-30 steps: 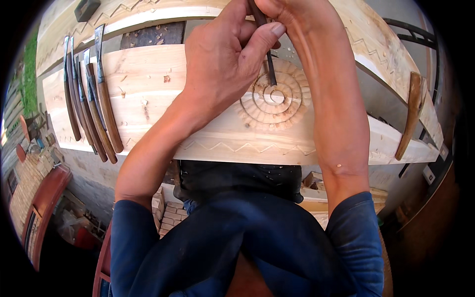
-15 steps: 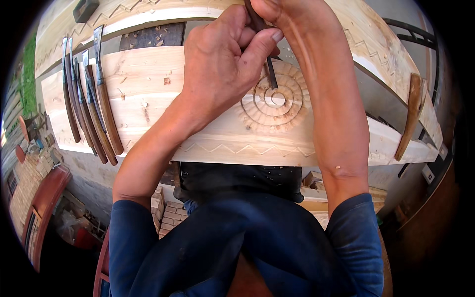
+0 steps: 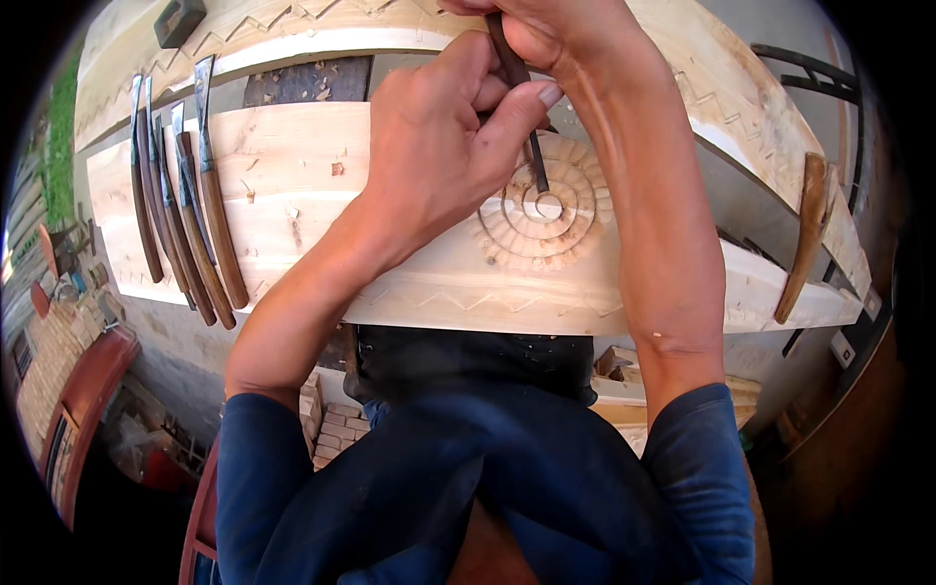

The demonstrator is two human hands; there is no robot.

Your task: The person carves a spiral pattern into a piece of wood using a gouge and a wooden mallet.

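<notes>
Both of my hands are on a dark, slender carving chisel [image 3: 535, 161]. My left hand [image 3: 419, 136] closes its fingers round the lower shank, thumb pointing along it. Higher up, my right hand [image 3: 570, 34] grips the handle, partly cut off by the upper edge of the picture. The chisel leans, its tip touching or just above the innermost ring of a round spiral carving [image 3: 575, 190]. Shallow scalloped cuts surround the spiral's grooves. This carving is in a pale wooden board [image 3: 292, 185] with a zigzag line along its near edge.
Several wood-handled chisels [image 3: 222, 234] lie side by side on the board's left. A tool with a wooden handle [image 3: 804, 239] rests at the right end. Beyond are another zigzag-carved board [image 3: 322, 34] and a dark block [image 3: 180, 21]. Small wood chips [image 3: 337, 169] are scattered about.
The whole view has shifted slightly, so the board sits a little lower. The chisel tip has moved marginally nearer the spiral's centre; both hands keep their hold.
</notes>
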